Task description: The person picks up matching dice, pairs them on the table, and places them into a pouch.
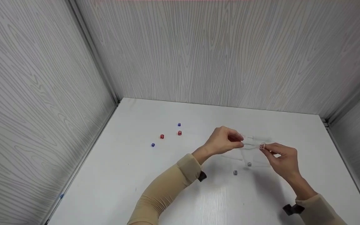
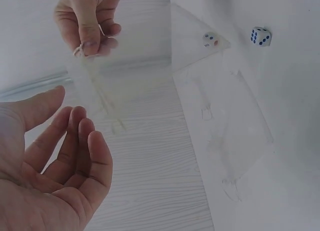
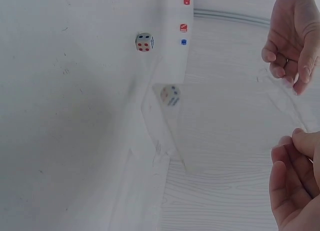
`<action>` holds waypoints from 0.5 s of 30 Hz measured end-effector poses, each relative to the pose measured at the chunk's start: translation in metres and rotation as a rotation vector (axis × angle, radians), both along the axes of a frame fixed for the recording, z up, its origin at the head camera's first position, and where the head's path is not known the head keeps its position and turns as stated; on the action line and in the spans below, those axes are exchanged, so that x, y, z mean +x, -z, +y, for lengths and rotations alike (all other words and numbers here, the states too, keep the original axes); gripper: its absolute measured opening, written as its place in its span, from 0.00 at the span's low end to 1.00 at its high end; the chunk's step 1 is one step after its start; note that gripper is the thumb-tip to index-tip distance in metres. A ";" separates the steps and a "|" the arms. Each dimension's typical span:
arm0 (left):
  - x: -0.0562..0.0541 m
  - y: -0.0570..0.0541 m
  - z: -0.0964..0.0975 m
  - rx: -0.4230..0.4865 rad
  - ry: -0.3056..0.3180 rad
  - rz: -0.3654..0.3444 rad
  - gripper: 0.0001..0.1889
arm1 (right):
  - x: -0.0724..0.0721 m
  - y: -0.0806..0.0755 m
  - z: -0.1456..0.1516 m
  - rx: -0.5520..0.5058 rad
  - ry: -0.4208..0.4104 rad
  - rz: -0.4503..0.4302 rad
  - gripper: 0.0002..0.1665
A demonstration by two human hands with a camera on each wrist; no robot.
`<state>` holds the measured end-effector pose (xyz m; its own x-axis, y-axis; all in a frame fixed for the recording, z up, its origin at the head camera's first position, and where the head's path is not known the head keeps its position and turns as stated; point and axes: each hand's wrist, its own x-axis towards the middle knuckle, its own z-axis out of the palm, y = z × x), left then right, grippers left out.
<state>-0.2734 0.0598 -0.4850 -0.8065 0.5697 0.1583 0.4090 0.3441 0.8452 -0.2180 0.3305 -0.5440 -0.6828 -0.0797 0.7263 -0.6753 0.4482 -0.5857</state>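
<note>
**While my right hand [image 1: 282, 157] pinches the sheer bag [image 3: 230, 116], my left hand [image 1: 223, 140] hovers loose beside it**

Between and just below my hands, which stand apart, the bag hangs by its mouth, and a bagged die [image 3: 170, 95] seems to sit in its lowest corner. My left fingers are bent but hold nothing; whether they brush the drawstring I can't tell.

With only one hand gripping, I judge that a slip would drop the bag and could spill the die through a loose mouth. A careless elbow might knock the loose die [image 1: 235, 172] lying nearer me on the tabletop [image 1: 111, 175]. Red dice [image 1: 162, 136] and blue dice [image 1: 179, 124] lie left of my left hand.

I can read no brand, label or writing, only pips.
</note>
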 end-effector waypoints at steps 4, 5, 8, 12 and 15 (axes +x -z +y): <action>0.000 0.005 -0.003 0.006 0.009 -0.003 0.10 | 0.001 0.000 0.001 -0.008 0.001 -0.012 0.17; 0.000 0.007 -0.004 0.008 0.010 -0.005 0.10 | 0.000 0.000 0.002 -0.010 0.004 -0.015 0.17; 0.001 0.011 -0.009 0.016 0.003 -0.018 0.10 | 0.000 0.002 0.003 -0.010 0.022 -0.007 0.17; 0.003 0.020 -0.016 0.025 -0.024 -0.046 0.11 | 0.000 0.002 0.003 0.002 0.056 0.007 0.17; 0.005 0.029 -0.020 0.023 -0.037 -0.060 0.11 | 0.002 0.000 0.005 0.016 0.069 0.000 0.16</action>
